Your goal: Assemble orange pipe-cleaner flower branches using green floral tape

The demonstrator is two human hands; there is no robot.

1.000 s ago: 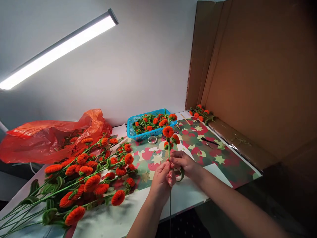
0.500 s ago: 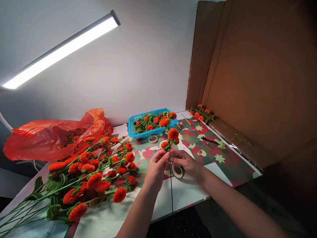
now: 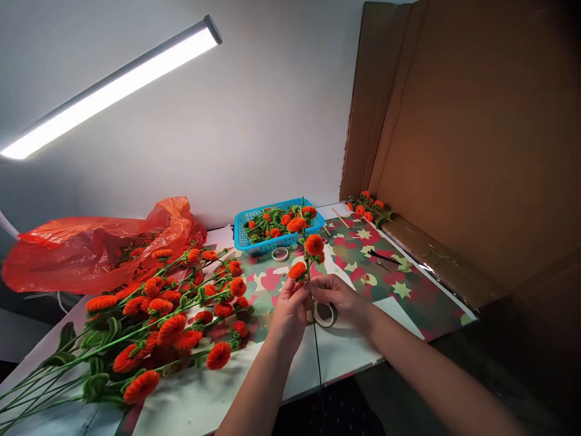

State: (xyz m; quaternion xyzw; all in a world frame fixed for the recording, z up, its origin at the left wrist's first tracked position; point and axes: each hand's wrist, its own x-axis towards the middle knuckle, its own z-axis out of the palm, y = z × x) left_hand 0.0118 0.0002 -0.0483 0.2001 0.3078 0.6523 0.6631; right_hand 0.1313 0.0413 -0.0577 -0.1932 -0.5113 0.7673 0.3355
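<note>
Between my hands stands a flower stem [image 3: 316, 351] with several orange fuzzy blooms [image 3: 314, 244] along its upper part. My left hand [image 3: 293, 306] pinches the stem just under the lowest bloom. Close beside it, my right hand [image 3: 338, 298] has thumb and forefinger closed at the stem, and a roll of green tape [image 3: 325, 315] hangs beneath its fingers. Whether a strip of tape runs between the fingers is too small to see. The long thin lower stem reaches down past the table edge.
Finished-looking orange flower stems [image 3: 172, 330] lie in a heap at left, before a red plastic bag [image 3: 91, 248]. At the back stands a blue basket [image 3: 245, 242] of small flowers, with another tape roll [image 3: 280, 254] in front. Black scissors [image 3: 384, 257] lie right; cardboard [image 3: 454, 151] walls that side.
The flower stem's top has tilted slightly left, and its lowest bloom has moved a little left and down. Both hands stay closed at the stem.
</note>
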